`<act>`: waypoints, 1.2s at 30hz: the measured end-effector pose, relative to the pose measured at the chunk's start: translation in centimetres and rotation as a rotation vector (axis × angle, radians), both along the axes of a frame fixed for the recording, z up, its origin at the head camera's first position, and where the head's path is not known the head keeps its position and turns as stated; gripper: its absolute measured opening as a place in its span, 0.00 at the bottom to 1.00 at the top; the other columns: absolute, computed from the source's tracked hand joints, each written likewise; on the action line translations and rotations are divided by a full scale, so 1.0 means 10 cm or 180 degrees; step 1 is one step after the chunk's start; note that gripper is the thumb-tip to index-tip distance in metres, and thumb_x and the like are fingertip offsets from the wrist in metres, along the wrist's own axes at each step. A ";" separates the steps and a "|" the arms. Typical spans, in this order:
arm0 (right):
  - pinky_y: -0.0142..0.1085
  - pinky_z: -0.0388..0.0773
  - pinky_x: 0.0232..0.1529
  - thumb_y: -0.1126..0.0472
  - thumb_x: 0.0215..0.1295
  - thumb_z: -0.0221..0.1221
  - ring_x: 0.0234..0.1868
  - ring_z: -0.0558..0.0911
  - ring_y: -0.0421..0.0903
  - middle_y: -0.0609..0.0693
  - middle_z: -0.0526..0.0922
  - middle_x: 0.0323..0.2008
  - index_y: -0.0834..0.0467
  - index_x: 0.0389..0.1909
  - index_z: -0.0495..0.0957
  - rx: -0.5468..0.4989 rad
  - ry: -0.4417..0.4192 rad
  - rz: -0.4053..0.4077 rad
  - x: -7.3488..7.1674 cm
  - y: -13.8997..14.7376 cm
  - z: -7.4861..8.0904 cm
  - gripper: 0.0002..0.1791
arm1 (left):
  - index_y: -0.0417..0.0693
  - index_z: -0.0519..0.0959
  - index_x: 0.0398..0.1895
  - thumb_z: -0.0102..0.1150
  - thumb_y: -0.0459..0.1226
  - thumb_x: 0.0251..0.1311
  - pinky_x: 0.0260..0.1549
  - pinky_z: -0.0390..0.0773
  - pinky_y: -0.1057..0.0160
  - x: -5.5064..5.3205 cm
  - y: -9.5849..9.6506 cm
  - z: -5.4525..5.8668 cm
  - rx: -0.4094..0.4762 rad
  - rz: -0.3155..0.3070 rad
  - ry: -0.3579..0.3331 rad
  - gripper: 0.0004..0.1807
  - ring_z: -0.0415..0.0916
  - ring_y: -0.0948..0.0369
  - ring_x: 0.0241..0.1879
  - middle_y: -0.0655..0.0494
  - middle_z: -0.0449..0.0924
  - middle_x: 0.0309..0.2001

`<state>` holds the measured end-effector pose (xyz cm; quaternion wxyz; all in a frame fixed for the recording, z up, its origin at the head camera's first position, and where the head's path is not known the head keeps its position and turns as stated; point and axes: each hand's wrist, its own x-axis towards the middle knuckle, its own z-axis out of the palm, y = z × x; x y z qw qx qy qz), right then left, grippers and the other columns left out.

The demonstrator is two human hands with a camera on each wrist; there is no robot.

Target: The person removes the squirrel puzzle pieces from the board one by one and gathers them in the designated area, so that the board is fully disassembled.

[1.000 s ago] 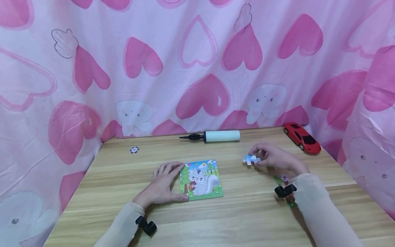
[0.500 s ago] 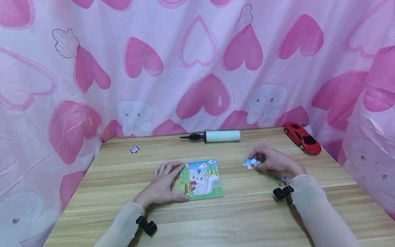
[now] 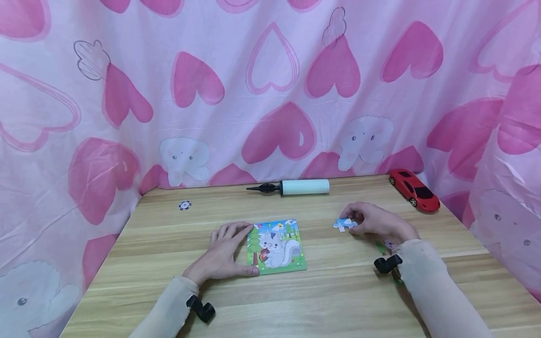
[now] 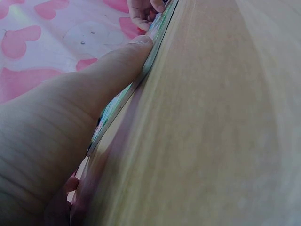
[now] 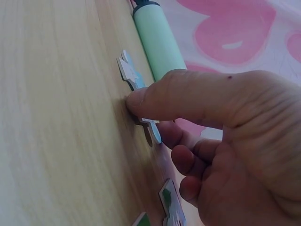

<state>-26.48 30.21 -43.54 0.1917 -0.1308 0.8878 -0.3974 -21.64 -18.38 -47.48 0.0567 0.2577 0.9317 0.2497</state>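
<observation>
My left hand (image 3: 225, 251) rests at the left side of a square squirrel picture puzzle (image 3: 276, 246), index finger by its upper left corner. In the left wrist view, the extended thumb (image 4: 127, 56) touches the puzzle's edge. My right hand (image 3: 376, 220) pinches a blue-and-white jigsaw piece (image 3: 340, 225) low at the table. The right wrist view shows the thumb across the middle of this jigsaw piece (image 5: 129, 70), hiding part of it. More puzzle pieces (image 3: 382, 247), green and pink, lie beneath the right wrist, partly hidden by the sleeve.
A pale green hand pump (image 3: 304, 187) with a black nozzle lies along the back edge. At the back right stands a red toy car (image 3: 414, 189). A small black-and-white round chip (image 3: 184, 205) is at the back left. Behind the wooden table (image 3: 313, 305) hangs a pink heart curtain (image 3: 228, 126).
My right hand has lowered slightly with the jigsaw piece, which sits a little nearer to me than before. The left hand and the squirrel puzzle have stayed put.
</observation>
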 end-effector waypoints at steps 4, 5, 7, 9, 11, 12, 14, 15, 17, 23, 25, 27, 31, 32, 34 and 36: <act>0.40 0.80 0.51 0.68 0.71 0.74 0.57 0.73 0.57 0.57 0.79 0.55 0.55 0.63 0.83 -0.0030 -0.0020 -0.0004 -0.01 0.00 -0.01 0.22 | 0.56 0.61 0.90 0.75 0.79 0.46 0.73 0.55 0.38 0.00 0.00 0.00 0.0009 -0.0002 0.0005 0.72 0.50 0.47 0.83 0.58 0.57 0.86; 0.40 0.80 0.51 0.68 0.71 0.74 0.57 0.73 0.57 0.57 0.79 0.56 0.55 0.63 0.83 -0.0048 -0.0033 -0.0009 -0.01 0.00 -0.01 0.22 | 0.56 0.61 0.90 0.75 0.79 0.46 0.73 0.55 0.38 0.00 0.00 0.00 0.0013 -0.0004 0.0008 0.72 0.50 0.47 0.83 0.58 0.57 0.86; 0.40 0.80 0.51 0.68 0.70 0.74 0.58 0.73 0.57 0.57 0.78 0.56 0.55 0.63 0.83 -0.0052 -0.0043 -0.0013 -0.01 0.00 -0.01 0.23 | 0.56 0.61 0.90 0.75 0.78 0.46 0.72 0.55 0.38 0.01 0.00 0.00 0.0018 -0.0011 0.0016 0.72 0.50 0.47 0.83 0.58 0.57 0.86; 0.41 0.79 0.52 0.68 0.70 0.74 0.58 0.73 0.57 0.57 0.78 0.56 0.55 0.63 0.83 -0.0042 -0.0050 -0.0017 -0.01 0.00 -0.01 0.23 | 0.55 0.61 0.90 0.75 0.78 0.46 0.72 0.55 0.38 0.01 0.00 0.00 0.0024 -0.0016 0.0023 0.72 0.50 0.47 0.83 0.57 0.57 0.86; 0.42 0.79 0.53 0.68 0.70 0.74 0.58 0.73 0.57 0.57 0.78 0.56 0.55 0.63 0.83 -0.0023 -0.0051 -0.0019 -0.02 0.00 -0.02 0.23 | 0.55 0.61 0.90 0.75 0.78 0.46 0.72 0.55 0.38 0.01 0.00 0.00 0.0026 -0.0017 0.0029 0.71 0.50 0.47 0.83 0.58 0.57 0.86; 0.43 0.79 0.54 0.68 0.70 0.74 0.58 0.73 0.57 0.57 0.78 0.56 0.55 0.63 0.83 -0.0012 -0.0051 -0.0018 -0.02 0.00 -0.02 0.23 | 0.55 0.61 0.90 0.75 0.78 0.46 0.72 0.55 0.38 0.01 0.00 0.00 0.0025 -0.0016 0.0030 0.71 0.50 0.47 0.83 0.58 0.57 0.86; 0.44 0.78 0.54 0.68 0.70 0.74 0.57 0.73 0.57 0.57 0.78 0.56 0.55 0.63 0.83 0.0002 -0.0049 -0.0016 -0.02 -0.01 -0.01 0.23 | 0.55 0.61 0.90 0.75 0.78 0.46 0.72 0.55 0.38 0.01 0.00 0.00 0.0022 -0.0018 0.0034 0.71 0.50 0.47 0.83 0.58 0.57 0.86; 0.44 0.78 0.54 0.68 0.70 0.74 0.57 0.73 0.57 0.57 0.78 0.56 0.55 0.63 0.83 0.0002 -0.0051 -0.0015 -0.01 -0.01 -0.01 0.23 | 0.55 0.61 0.90 0.75 0.78 0.46 0.72 0.55 0.38 0.01 0.00 0.00 0.0021 -0.0019 0.0035 0.72 0.51 0.47 0.83 0.58 0.57 0.86; 0.43 0.78 0.53 0.68 0.70 0.74 0.57 0.73 0.57 0.57 0.78 0.56 0.56 0.63 0.83 0.0001 -0.0049 -0.0013 -0.01 -0.01 -0.01 0.23 | 0.55 0.61 0.90 0.75 0.78 0.46 0.72 0.55 0.38 0.01 0.00 0.00 0.0016 -0.0019 0.0035 0.72 0.50 0.47 0.83 0.58 0.57 0.86; 0.43 0.79 0.55 0.64 0.70 0.75 0.61 0.74 0.58 0.60 0.78 0.62 0.55 0.71 0.78 -0.0218 0.0020 -0.0103 0.03 0.00 0.05 0.30 | 0.55 0.61 0.90 0.75 0.79 0.46 0.73 0.54 0.38 0.00 0.00 0.00 0.0020 -0.0022 0.0020 0.72 0.50 0.47 0.84 0.58 0.57 0.86; 0.45 0.79 0.57 0.61 0.71 0.76 0.64 0.75 0.60 0.60 0.78 0.65 0.54 0.75 0.76 -0.0280 0.0173 -0.0124 0.04 0.00 0.09 0.34 | 0.55 0.61 0.90 0.75 0.79 0.46 0.73 0.54 0.38 0.00 0.00 0.00 0.0022 -0.0024 0.0015 0.72 0.50 0.47 0.84 0.58 0.57 0.86; 0.46 0.78 0.59 0.57 0.72 0.75 0.66 0.75 0.60 0.60 0.77 0.69 0.52 0.77 0.74 -0.0284 0.0352 -0.0150 0.04 -0.02 0.13 0.35 | 0.55 0.61 0.90 0.75 0.79 0.46 0.73 0.54 0.38 0.00 0.00 0.00 0.0021 -0.0022 0.0015 0.72 0.49 0.47 0.84 0.58 0.57 0.86; 0.46 0.79 0.60 0.53 0.74 0.74 0.67 0.76 0.60 0.60 0.78 0.71 0.52 0.80 0.71 -0.0336 0.0669 -0.0143 0.04 -0.09 0.23 0.38 | 0.55 0.61 0.90 0.75 0.79 0.46 0.72 0.55 0.38 0.00 0.00 0.01 0.0011 -0.0021 0.0020 0.72 0.50 0.47 0.83 0.58 0.57 0.86; 0.44 0.79 0.61 0.52 0.74 0.74 0.67 0.77 0.60 0.60 0.78 0.71 0.52 0.81 0.70 -0.0364 0.0718 -0.0151 0.03 -0.12 0.26 0.39 | 0.55 0.60 0.91 0.75 0.78 0.46 0.72 0.55 0.39 0.00 0.00 0.01 0.0009 -0.0022 0.0017 0.72 0.50 0.47 0.83 0.58 0.57 0.86; 0.40 0.80 0.61 0.51 0.74 0.74 0.66 0.79 0.58 0.58 0.79 0.71 0.53 0.82 0.70 -0.0452 0.0803 -0.0162 0.04 -0.18 0.29 0.40 | 0.55 0.60 0.91 0.75 0.78 0.46 0.72 0.55 0.39 0.00 0.00 0.01 0.0009 -0.0025 0.0015 0.72 0.50 0.47 0.83 0.58 0.57 0.87; 0.35 0.80 0.59 0.50 0.74 0.75 0.67 0.79 0.57 0.56 0.79 0.72 0.52 0.82 0.70 -0.0553 0.0842 -0.0193 0.05 -0.24 0.31 0.41 | 0.55 0.60 0.91 0.75 0.78 0.46 0.72 0.55 0.38 0.00 0.00 0.00 0.0009 -0.0026 0.0016 0.72 0.50 0.47 0.83 0.58 0.57 0.87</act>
